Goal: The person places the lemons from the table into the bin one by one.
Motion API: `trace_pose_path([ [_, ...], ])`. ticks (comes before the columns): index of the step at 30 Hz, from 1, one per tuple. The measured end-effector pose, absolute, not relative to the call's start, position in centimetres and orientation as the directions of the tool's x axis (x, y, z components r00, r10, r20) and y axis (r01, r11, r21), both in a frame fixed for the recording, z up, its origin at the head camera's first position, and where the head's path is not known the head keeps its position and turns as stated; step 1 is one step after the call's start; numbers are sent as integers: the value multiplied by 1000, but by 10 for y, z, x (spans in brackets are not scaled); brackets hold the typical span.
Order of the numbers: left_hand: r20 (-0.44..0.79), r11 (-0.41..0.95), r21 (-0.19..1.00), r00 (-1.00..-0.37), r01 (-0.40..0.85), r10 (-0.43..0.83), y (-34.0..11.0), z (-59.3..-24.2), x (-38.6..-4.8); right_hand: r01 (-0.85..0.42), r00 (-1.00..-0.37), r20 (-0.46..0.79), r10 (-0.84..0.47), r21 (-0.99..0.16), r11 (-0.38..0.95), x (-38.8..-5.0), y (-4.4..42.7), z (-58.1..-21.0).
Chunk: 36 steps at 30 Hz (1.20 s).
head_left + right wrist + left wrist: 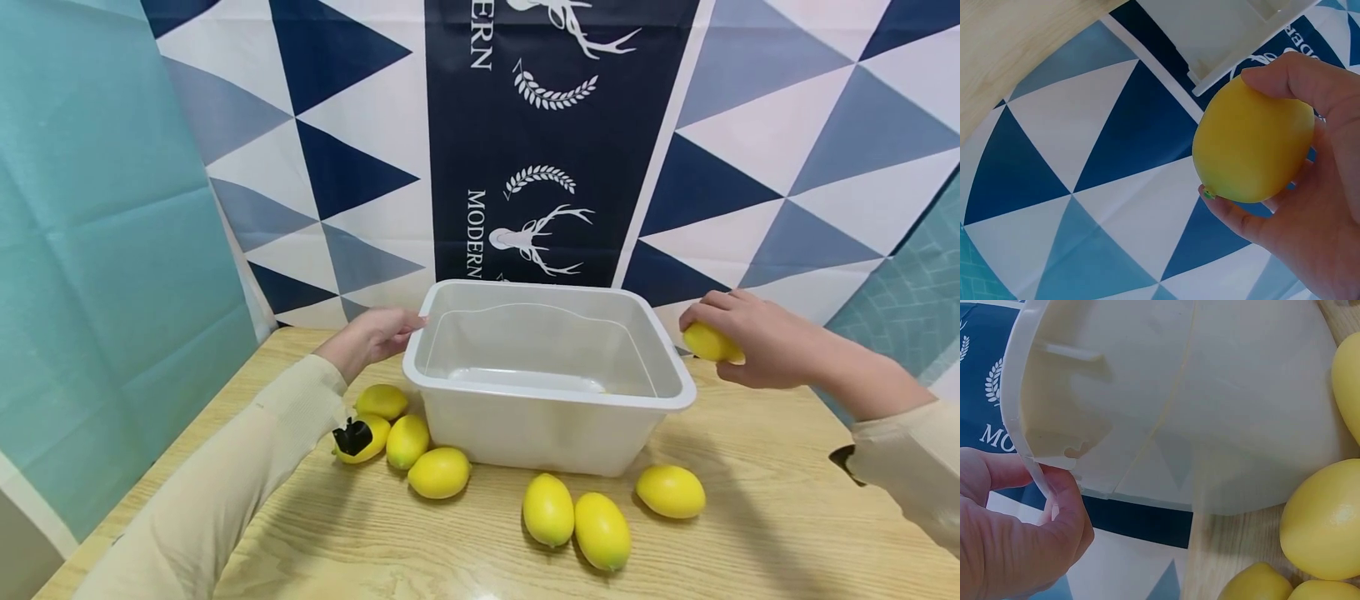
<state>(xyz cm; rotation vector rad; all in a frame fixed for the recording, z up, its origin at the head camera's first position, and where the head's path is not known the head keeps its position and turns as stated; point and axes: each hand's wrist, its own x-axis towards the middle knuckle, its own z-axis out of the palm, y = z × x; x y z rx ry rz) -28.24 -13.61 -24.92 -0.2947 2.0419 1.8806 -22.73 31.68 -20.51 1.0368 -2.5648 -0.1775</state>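
A white plastic bin (pixel 540 433) stands on the wooden table, its inside facing up. My left hand (pixel 378 337) pinches the bin's left rim between thumb and fingers, which the left wrist view shows close up on the rim (pixel 1015 394). Off the bin's right side, my right hand (pixel 765 337) grips a yellow lemon (pixel 708 342) above the table. In the right wrist view the lemon (pixel 1254 140) sits between thumb and fingers, apart from the bin (pixel 1229 37). Some fingertips are hidden behind it.
Several lemons lie beside the bin's left front corner, one of them (pixel 439 473) nearest its front. Two lemons (pixel 548 510) touch in front of the bin, and another lemon (pixel 671 492) lies at its right front. A patterned cloth (pixel 360 150) hangs behind the table (pixel 465 558).
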Motion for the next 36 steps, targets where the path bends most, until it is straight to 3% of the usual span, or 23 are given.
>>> trace_pose_path([
  [19, -390, 103, 919, -917, -381, 80, -135, -249, -283, -628, -740, 163, -652, 177, 758, -229, 296, -187],
  [36, -406, 114, 911, -911, -397, 74, -134, -249, -284, -643, -747, 109, -656, 137, 754, -235, 264, -173],
])
